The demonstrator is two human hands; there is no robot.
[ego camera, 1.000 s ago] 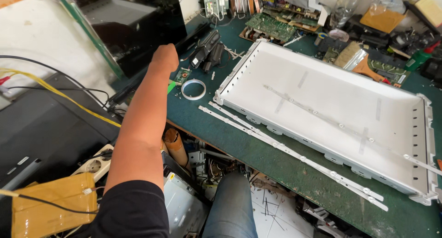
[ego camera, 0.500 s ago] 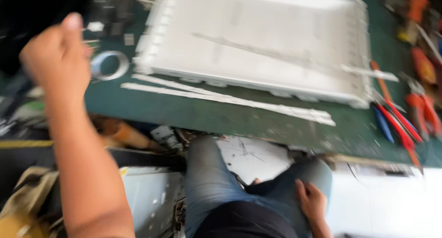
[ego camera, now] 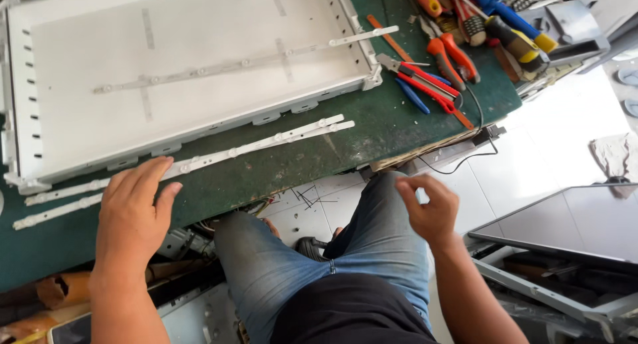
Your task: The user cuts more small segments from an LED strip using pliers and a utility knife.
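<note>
Two thin white strips [ego camera: 199,159], studded with small round lenses, are lying side by side on the green surface [ego camera: 372,128] beside the white tray [ego camera: 60,58], the left hand [ego camera: 136,208] pressing flat and spread on them while the right hand [ego camera: 430,208] is hovering loosely curled, empty, over the knee.

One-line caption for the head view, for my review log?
Left hand rests flat on white LED strips on the green workbench; right hand hovers empty above the knee.

A worn green workbench [ego camera: 372,128] carried a wide white tray-like panel [ego camera: 179,58], two loose white LED strips [ego camera: 199,159] along its near edge, and red-handled pliers [ego camera: 425,81] among scattered tools.
</note>
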